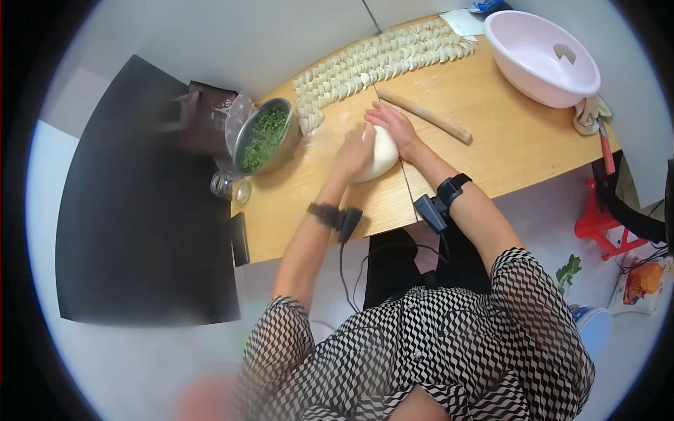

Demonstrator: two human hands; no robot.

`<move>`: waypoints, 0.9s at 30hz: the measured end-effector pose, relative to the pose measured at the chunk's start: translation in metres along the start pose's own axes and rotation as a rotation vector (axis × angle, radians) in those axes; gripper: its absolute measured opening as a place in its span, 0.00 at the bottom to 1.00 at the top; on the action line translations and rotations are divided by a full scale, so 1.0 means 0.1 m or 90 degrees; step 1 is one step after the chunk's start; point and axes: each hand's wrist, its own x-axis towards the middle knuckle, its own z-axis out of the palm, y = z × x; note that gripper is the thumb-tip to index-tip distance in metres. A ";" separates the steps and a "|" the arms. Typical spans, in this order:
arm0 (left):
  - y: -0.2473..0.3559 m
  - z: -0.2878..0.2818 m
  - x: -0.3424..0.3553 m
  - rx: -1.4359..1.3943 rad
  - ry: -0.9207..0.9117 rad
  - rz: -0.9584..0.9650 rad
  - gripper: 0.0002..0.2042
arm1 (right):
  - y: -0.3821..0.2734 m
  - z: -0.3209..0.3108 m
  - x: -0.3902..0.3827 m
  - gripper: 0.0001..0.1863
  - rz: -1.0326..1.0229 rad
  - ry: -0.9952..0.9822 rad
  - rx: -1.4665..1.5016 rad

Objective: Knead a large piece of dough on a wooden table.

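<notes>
A smooth white lump of dough [380, 158] lies on the wooden table [456, 168] in front of me. My left hand [354, 149] grips its left side with curled fingers, and my right hand [395, 130] cups its far right side, fingers fairly straight and close together. Just beyond, a wooden rolling pin [428, 116] lies diagonally. Rows of folded dumplings [386, 57] cover the back of the table. To the left, a steel bowl [284, 156] holds chopped green filling [263, 137].
A pink basin [533, 70] sits at back right, near a cloth [590, 112] and red-handled knife [606, 151]. Glass jars [221, 186] stand at left beside a dark panel [140, 210]. A red stool [597, 228] is below the table's right side; cables hang from my wrist devices.
</notes>
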 end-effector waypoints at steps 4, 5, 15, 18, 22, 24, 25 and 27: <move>0.60 -0.09 -0.67 -0.047 0.096 0.071 0.25 | -0.08 -0.18 0.05 0.28 0.016 0.006 0.007; 0.65 -0.05 -0.83 -0.023 0.142 0.125 0.25 | -0.06 -0.17 0.04 0.28 0.016 0.007 0.026; 1.15 0.13 -0.98 0.083 0.171 0.105 0.26 | -0.03 -0.15 0.06 0.28 0.023 0.005 0.038; 1.01 0.09 -0.56 0.062 0.189 0.087 0.26 | -0.07 -0.18 0.12 0.28 0.027 0.017 0.038; 0.74 0.04 -0.06 -0.060 0.159 0.028 0.28 | -0.10 -0.19 0.06 0.29 0.022 0.065 0.034; 0.63 0.04 0.10 -0.090 0.153 -0.009 0.29 | -0.13 -0.15 0.00 0.29 0.034 0.090 0.025; 0.61 0.02 0.18 -0.086 0.156 -0.031 0.29 | -0.15 -0.14 0.00 0.29 0.041 0.098 0.019; 0.55 -0.02 0.35 -0.077 0.146 -0.093 0.31 | -0.17 -0.11 0.00 0.28 0.034 0.108 0.001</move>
